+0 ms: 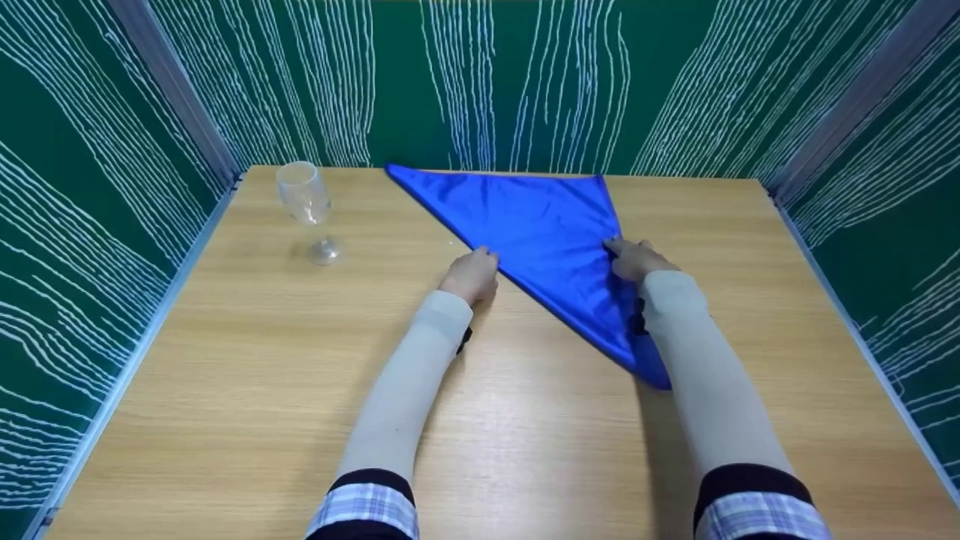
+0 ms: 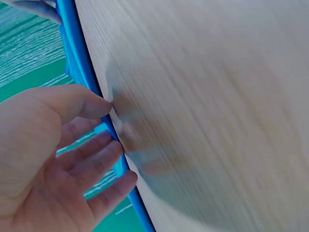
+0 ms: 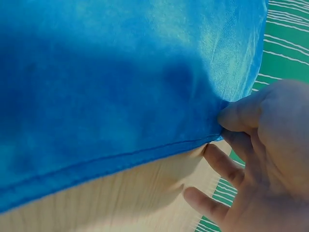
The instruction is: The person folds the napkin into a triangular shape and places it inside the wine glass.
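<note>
A shiny blue cloth (image 1: 540,217) lies folded into a roughly triangular shape, one corner pointing far left and another toward the near right. Its long folded edge runs diagonally across the table. My left hand (image 1: 472,276) is at the middle of that edge; in the left wrist view its thumb and index finger pinch the fold, the other fingertips resting along it. My right hand (image 1: 639,259) is at the cloth's right side. There, the right wrist view shows thumb and index finger pinching the hemmed edge, with the remaining fingers spread beside it.
A clear stemmed glass (image 1: 304,199) stands upright at the back left of the wooden table (image 1: 247,360). Green walls (image 1: 397,82) with wavy white lines close in the back and both sides. Grey corner posts (image 1: 176,94) rise at the back.
</note>
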Demonstrator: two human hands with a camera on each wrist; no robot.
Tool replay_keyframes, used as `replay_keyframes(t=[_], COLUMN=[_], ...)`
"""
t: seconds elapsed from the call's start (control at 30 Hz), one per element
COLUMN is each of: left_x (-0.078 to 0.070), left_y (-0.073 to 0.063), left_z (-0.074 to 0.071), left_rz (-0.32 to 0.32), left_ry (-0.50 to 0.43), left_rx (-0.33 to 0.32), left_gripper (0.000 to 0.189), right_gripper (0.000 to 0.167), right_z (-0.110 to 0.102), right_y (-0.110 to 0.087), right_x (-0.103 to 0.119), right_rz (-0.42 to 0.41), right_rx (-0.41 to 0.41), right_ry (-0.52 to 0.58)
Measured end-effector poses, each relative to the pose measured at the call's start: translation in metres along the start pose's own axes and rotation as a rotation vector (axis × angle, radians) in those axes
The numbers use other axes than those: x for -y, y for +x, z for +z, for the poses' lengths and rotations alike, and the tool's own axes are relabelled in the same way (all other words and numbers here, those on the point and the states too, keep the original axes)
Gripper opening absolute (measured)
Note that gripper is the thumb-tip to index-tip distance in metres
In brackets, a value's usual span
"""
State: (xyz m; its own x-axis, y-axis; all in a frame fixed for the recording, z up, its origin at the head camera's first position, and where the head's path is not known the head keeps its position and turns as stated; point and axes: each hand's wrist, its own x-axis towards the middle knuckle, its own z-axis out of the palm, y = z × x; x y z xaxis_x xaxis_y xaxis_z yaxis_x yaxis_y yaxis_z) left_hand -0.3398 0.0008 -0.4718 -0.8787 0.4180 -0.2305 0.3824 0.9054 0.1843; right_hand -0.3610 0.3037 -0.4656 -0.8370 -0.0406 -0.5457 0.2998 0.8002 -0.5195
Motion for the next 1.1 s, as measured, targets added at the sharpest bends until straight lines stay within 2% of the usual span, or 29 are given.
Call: replay_keyframes(t=[0.13, 0.23, 0.47, 0.6, 0.73, 0.97, 1.1], left_x=[-0.014, -0.032, -0.087, -0.107, -0.115, -0.114, -0.111], left_y=[-0.004, -0.009, -0.031, -0.043, -0.051, -0.052, -0.05], left_z=[0.001, 0.006, 0.023, 0.031, 0.037, 0.034, 0.031], left_rz=[-0.004, 0.066, 0.303, 0.4, 0.457, 0.443, 0.434], left_ry=[0.112, 0.218, 0.381, 0.427, 0.433, 0.393, 0.36], left_rx=[0.026, 0.016, -0.023, -0.066, -0.098, -0.086, -0.048], left_gripper=[0.048, 0.044, 0.031, 0.03, 0.029, 0.028, 0.03], right_gripper=[0.063, 0.06, 0.058, 0.058, 0.058, 0.058, 0.059], right_z=[-0.001, -0.001, -0.002, -0.003, -0.003, -0.003, -0.002], right_y=[0.001, 0.002, 0.003, 0.002, 0.002, -0.001, -0.006], right_x=[0.0, 0.001, 0.001, 0.0, 0.0, -0.001, 0.001], right_rz=[0.007, 0.015, -0.034, -0.088, -0.115, -0.103, -0.133], right_rx=[0.043, 0.059, 0.045, 0.022, 0.0, -0.002, -0.016], right_ry=[0.08, 0.068, -0.133, -0.28, -0.387, -0.318, -0.353])
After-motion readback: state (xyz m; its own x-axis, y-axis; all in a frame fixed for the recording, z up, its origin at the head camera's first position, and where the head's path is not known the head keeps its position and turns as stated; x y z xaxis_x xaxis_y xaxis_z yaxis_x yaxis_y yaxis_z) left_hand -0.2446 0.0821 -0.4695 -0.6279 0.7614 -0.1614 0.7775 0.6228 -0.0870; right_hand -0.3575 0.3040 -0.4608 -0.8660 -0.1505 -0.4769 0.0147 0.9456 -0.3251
